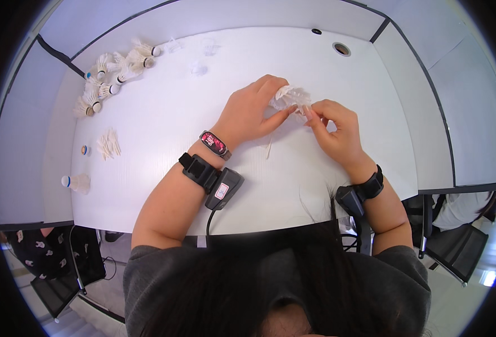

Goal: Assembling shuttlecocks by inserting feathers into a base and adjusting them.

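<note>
Over the middle of the desk, my left hand [253, 109] is closed round a white shuttlecock skirt [293, 96], with feathers and what looks like clear plastic showing. No cork shows on it; part of it is hidden behind my fingers. My right hand [335, 126] pinches the skirt's right edge between thumb and finger. Whether a single feather is in that pinch I cannot tell. Below my left hand, a loose feather [268, 150] lies on the desk.
Several shuttlecocks [108, 89] crowd the far left corner. Nearer are a pile of feathers [108, 144], a small round cork base [85, 150] and a blue-banded shuttlecock [76, 182]. Clear plastic pieces [199, 68] lie at the back. Partitions [436, 106] enclose the white desk [366, 78].
</note>
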`<state>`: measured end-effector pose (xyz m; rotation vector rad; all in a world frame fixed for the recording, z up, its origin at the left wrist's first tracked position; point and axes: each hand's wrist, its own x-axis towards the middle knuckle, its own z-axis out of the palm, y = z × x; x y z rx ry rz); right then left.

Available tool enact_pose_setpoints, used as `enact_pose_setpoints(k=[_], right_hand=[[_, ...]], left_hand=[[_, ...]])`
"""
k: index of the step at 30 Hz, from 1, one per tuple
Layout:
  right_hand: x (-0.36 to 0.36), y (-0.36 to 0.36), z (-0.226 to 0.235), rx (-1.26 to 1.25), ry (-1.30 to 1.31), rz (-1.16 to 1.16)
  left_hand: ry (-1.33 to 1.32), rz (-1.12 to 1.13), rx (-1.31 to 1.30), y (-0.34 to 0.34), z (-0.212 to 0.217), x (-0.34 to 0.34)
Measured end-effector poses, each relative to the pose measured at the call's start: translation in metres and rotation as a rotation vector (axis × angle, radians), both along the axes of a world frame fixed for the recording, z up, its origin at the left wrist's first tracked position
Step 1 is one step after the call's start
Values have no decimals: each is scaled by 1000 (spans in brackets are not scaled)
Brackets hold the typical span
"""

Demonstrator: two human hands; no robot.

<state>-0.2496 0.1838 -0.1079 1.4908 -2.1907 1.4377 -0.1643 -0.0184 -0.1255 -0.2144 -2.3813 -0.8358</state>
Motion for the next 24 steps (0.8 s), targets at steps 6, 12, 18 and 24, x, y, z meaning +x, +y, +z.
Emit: enact_pose_setpoints(k=[6,12,18,24], right_hand=[[0,0,0,0,-47,-16],[4,-1,0,-4,-99,-39],[4,-2,-2,20,-133,-26],[3,-3,-5,-15,-130,-15]], left_hand=[[4,-8,3,0,1,1],[31,-23,-18,-1,-1,0],[48,-48,-29,0,-2,1],[17,-57,-37,0,-1,1]])
